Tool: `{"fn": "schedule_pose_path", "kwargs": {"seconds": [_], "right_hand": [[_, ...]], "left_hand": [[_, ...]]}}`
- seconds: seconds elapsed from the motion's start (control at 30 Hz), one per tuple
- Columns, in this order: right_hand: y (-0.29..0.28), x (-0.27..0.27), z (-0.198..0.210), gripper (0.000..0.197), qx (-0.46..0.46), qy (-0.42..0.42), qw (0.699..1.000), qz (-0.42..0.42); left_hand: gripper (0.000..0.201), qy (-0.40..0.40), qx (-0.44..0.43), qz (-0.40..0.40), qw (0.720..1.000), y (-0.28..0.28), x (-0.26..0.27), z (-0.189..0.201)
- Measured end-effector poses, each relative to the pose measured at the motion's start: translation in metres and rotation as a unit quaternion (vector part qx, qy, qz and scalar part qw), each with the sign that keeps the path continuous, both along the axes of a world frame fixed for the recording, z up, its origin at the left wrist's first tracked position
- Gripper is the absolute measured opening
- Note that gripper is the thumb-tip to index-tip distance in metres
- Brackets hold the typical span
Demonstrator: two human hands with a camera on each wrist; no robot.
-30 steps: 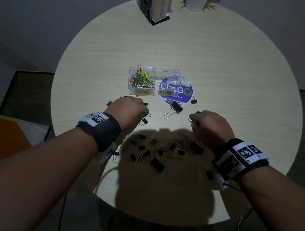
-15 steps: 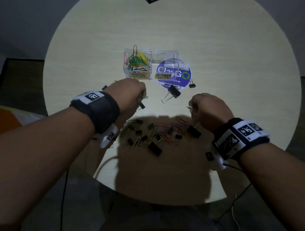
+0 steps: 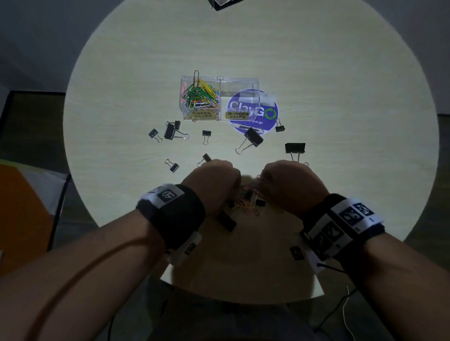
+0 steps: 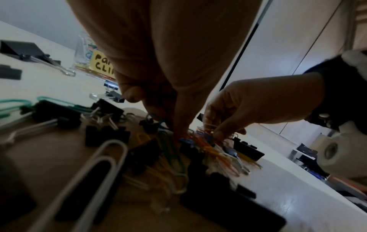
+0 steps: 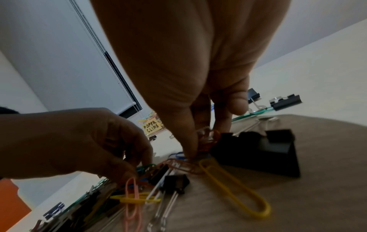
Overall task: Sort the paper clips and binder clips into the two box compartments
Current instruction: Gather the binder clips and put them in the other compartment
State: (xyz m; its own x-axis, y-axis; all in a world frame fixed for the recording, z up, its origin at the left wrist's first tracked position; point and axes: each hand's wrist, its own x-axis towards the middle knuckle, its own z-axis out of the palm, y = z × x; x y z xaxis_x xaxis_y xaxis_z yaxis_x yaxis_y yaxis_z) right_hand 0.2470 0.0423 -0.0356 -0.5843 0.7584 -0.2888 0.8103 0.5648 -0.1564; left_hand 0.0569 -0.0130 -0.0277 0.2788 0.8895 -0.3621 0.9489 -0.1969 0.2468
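A clear two-compartment box (image 3: 239,81) stands mid-table. Its left compartment, labelled paper clips, holds coloured paper clips (image 3: 201,96). No clips show in the right one, labelled binder clips. Black binder clips (image 3: 253,137) lie scattered in front of the box. A mixed pile (image 3: 247,202) of both kinds sits near the front edge. Both hands are down in this pile. My left hand (image 3: 214,179) pinches a green paper clip (image 5: 146,167). My right hand (image 3: 288,183) pinches red paper clips (image 5: 208,139) beside a large binder clip (image 5: 258,149).
A round blue sticker (image 3: 266,113) lies under the box's right end. A black holder (image 3: 222,3) stands at the table's far edge. The round table's (image 3: 341,121) front edge runs just behind my wrists. An orange object (image 3: 22,214) lies off the table at the left.
Both hands have drawn back from the box side and come together over the mixed pile, fingertips now among the clips. The head view has tilted down.
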Motion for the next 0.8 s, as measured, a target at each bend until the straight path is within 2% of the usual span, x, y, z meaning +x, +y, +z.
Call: {"fn": "schedule_pose_path", "kwargs": {"seconds": [0.13,0.2,0.27,0.37,0.43,0.53,0.6,0.67,0.8], "right_hand": [[-0.004,0.000,0.000,0.032,-0.004,0.018,1.000,-0.006],[-0.005,-0.002,-0.001,0.028,0.018,-0.014,1.000,0.017],[-0.003,-0.001,-0.005,0.036,0.036,-0.021,0.999,0.030],[-0.004,0.003,-0.002,0.052,0.050,0.018,0.997,0.048],[-0.003,0.005,0.004,0.049,0.059,0.066,0.996,0.033],[0.002,0.009,0.008,0.037,0.018,0.109,0.994,0.011],[0.007,0.011,0.013,0.024,-0.026,0.115,0.993,-0.013],[0.013,0.007,0.019,0.015,-0.095,0.148,0.981,-0.087],[0.028,-0.010,0.037,0.006,-0.189,0.263,0.913,-0.247]], "left_hand": [[0.018,0.010,-0.014,-0.002,1.000,0.002,0.001,-0.004],[0.018,0.009,-0.011,0.001,1.000,0.002,0.000,-0.004],[0.017,-0.006,0.003,0.002,1.000,0.000,0.001,-0.004],[0.017,-0.013,0.028,0.006,1.000,-0.005,0.001,0.000],[0.014,-0.036,0.040,0.027,0.998,-0.009,-0.003,0.001],[0.016,-0.141,0.065,0.090,0.984,-0.010,-0.013,0.003],[0.007,-0.214,0.037,0.182,0.959,-0.009,-0.021,0.011],[0.007,-0.292,0.013,0.291,0.911,-0.004,-0.031,0.018],[0.018,-0.402,0.064,0.444,0.798,0.017,-0.052,0.036]]}}
